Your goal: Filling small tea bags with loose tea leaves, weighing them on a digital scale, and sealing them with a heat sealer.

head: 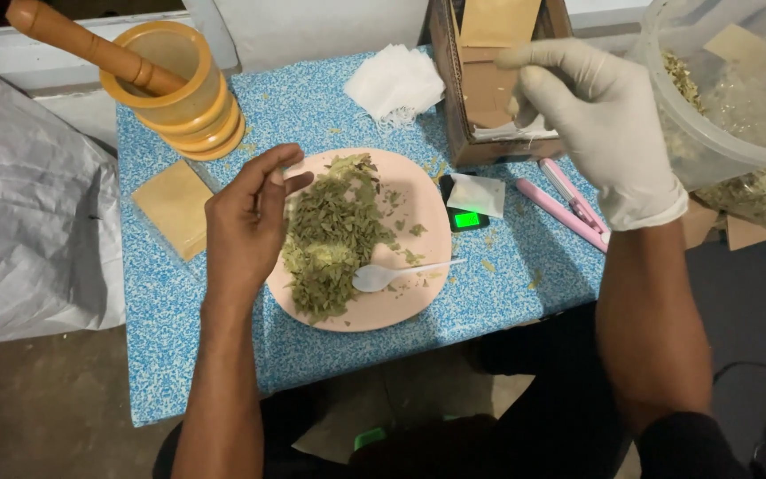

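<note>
Hands first, nearest the camera. Left hand (246, 217), bare, hovers over the 9 o'clock edge of the pink plate (418, 191); fingers curled and pinched together, and a small pale thing seems to sit between the tips, but I cannot tell for sure what it is. Right hand (600, 133) wears a white thin glove and is raised at 2 o'clock over the bench (507, 275). It is half closed, fingertips bent toward the cardboard box (480, 80); if it holds something there, it is hidden.

Step, as I judge: portioning of dried leaves, w/ the pick-up of the next small piece in hand. Next move calls for a fine pinch and a steady wrist, because the flakes are light and scatter easily.

Dried leaves (334, 235) lie in a loose green heap on the plate centre, crumbly and flat, some crumbs around. White plastic spoon (396, 273), smooth, rests at 5 o'clock of the heap, handle pointing to 3 o'clock. Just beside the plate: small black scale (465, 219) w/ green lit display, a white paper sachet (478, 192) touching it, pink tongs-like tool (565, 208).

Farther: stack of white sachets (394, 84), tan flat packet (175, 206), yellow mortar (179, 84) w/ wooden pestle (90, 44) at 11 o'clock, clear plastic tub (729, 89) of leaves at 2 o'clock.
</note>
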